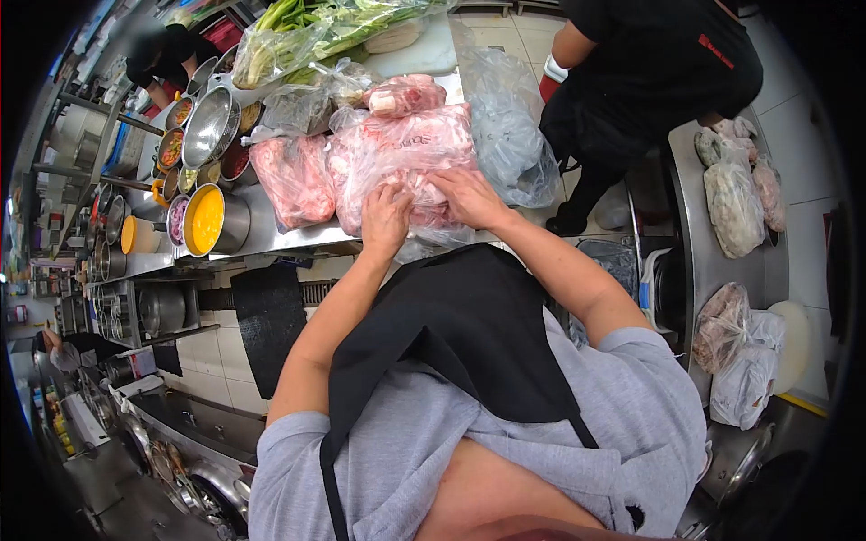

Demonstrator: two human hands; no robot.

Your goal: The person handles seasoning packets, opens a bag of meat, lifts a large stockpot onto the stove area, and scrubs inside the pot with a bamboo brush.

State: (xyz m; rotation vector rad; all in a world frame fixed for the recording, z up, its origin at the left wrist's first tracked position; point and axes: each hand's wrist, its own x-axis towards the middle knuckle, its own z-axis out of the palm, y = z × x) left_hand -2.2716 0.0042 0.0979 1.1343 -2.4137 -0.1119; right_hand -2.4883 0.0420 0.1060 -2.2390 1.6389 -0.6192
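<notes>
A large see-through plastic bag of pink raw meat (pixel 401 144), with dark handwriting on it, lies on the steel table in front of me. My left hand (pixel 387 219) has its fingers curled into the plastic at the bag's near edge. Beside it, my right hand (pixel 470 199) grips the same edge, its fingertips bent into the film. Another bag of meat (pixel 291 180) lies against its left side. A smaller bagged piece of meat (pixel 405 95) rests at the far edge. What the fingertips pinch is partly hidden by folds.
Bagged leafy greens (pixel 325 27) and a white cutting board (pixel 424 50) lie farther back. Left are a metal colander (pixel 211 128) and a pot of yellow liquid (pixel 206 221). A crumpled plastic bag (pixel 510 126) hangs by the right edge. A co-worker in black (pixel 649 72) stands close right.
</notes>
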